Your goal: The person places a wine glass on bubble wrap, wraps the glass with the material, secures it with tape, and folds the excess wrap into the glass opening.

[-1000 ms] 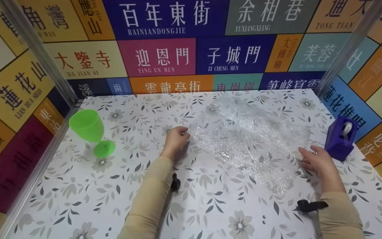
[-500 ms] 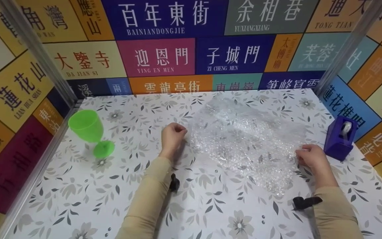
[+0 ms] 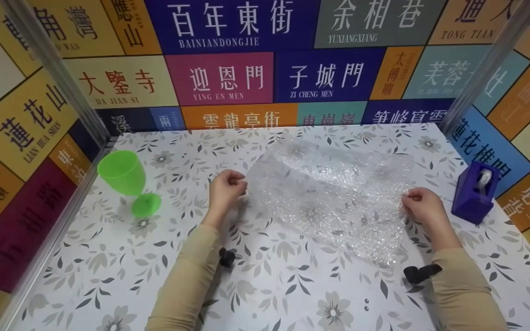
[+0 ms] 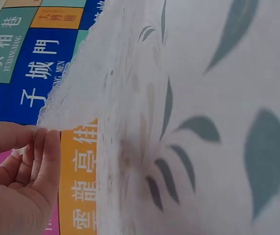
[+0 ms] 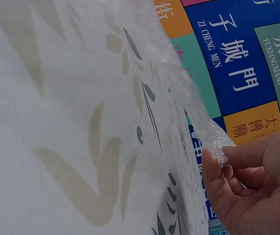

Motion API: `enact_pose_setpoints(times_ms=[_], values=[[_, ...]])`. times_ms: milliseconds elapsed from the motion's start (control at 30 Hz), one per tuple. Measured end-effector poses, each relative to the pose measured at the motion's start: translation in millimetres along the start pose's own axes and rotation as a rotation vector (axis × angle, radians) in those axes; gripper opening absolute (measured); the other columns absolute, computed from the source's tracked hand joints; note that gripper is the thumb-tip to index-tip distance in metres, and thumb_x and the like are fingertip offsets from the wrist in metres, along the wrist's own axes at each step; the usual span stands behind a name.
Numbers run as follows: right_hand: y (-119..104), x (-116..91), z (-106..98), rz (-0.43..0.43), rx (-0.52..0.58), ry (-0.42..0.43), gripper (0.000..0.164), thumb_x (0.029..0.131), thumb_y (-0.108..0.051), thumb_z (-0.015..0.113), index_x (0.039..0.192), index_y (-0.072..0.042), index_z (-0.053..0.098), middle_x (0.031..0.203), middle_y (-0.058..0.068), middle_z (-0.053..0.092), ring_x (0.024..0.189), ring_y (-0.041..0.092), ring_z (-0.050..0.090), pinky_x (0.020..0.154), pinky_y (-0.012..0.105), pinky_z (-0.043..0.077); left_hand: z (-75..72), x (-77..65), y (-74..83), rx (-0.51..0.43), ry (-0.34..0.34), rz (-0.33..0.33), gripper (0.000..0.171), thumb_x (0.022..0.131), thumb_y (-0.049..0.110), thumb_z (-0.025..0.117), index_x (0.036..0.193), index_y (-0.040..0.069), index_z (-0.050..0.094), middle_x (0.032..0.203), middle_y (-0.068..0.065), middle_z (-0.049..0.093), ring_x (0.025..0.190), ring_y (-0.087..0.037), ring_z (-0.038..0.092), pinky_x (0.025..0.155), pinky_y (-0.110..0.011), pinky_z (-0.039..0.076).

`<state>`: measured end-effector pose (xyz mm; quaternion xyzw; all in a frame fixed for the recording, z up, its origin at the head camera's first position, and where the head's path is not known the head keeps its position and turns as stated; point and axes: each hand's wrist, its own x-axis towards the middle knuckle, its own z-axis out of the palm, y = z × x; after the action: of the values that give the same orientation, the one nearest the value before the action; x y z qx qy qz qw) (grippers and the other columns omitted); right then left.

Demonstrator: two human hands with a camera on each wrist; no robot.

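A clear sheet of bubble wrap [image 3: 334,197] spreads over the middle of the table, partly lifted and shiny. My left hand [image 3: 226,193] pinches its left corner between thumb and fingers; the left wrist view shows the bubble wrap [image 4: 73,90] stretching away from those fingertips. On the other side, my right hand [image 3: 426,209] pinches the right edge. In the right wrist view, thumb and forefinger of the right hand [image 5: 252,181] hold the bubble wrap's corner [image 5: 216,144].
A bright green plastic goblet [image 3: 124,174] stands on the left part of the flower-patterned table [image 3: 122,262]. To the right, a purple tape dispenser [image 3: 474,193] sits near the table's edge. Panels with printed signs [image 3: 219,78] enclose the back and sides.
The left hand has shifted left, drawing the bubble wrap's left corner with it. My right hand has moved left and slightly away from me, and now pinches the right edge.
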<state>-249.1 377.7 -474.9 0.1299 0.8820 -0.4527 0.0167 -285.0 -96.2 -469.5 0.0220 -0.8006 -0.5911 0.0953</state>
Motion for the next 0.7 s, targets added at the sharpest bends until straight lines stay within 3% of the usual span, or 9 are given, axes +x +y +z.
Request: enact_pose_setpoints(times_ms=[300, 567, 700], values=[[-21, 10, 6, -0.048, -0.141, -0.052, 0.035, 0.100, -0.016, 0.055, 0.122, 0.010, 0.050, 0.109, 0.020, 0.054, 0.089, 0.019, 0.057, 0.068, 0.017, 0.050, -36.8, -19.0, 1.5, 0.042, -0.017, 0.010, 0.013, 0.081, -0.002, 0.068, 0.094, 0.002, 0.068, 0.083, -0.009, 0.066, 0.071, -0.019, 0.066, 0.065, -0.027, 0.059], [-28, 18, 19, -0.121, -0.164, -0.091, 0.033, 0.098, -0.017, 0.058, 0.116, 0.010, 0.054, 0.104, 0.018, 0.058, 0.083, 0.015, 0.058, 0.067, 0.017, 0.050, -71.0, -46.5, -11.8, 0.107, -0.073, -0.029, 0.011, 0.081, 0.000, 0.070, 0.092, 0.003, 0.066, 0.082, -0.009, 0.065, 0.068, -0.018, 0.066, 0.056, -0.024, 0.055], [-31, 23, 31, -0.169, -0.193, -0.114, 0.027, 0.097, -0.015, 0.059, 0.110, 0.009, 0.056, 0.097, 0.016, 0.062, 0.079, 0.015, 0.059, 0.065, 0.019, 0.048, -82.9, -58.3, -18.6, 0.158, -0.092, -0.048, 0.011, 0.081, 0.001, 0.072, 0.089, 0.004, 0.067, 0.081, -0.007, 0.065, 0.070, -0.018, 0.065, 0.059, -0.025, 0.054]])
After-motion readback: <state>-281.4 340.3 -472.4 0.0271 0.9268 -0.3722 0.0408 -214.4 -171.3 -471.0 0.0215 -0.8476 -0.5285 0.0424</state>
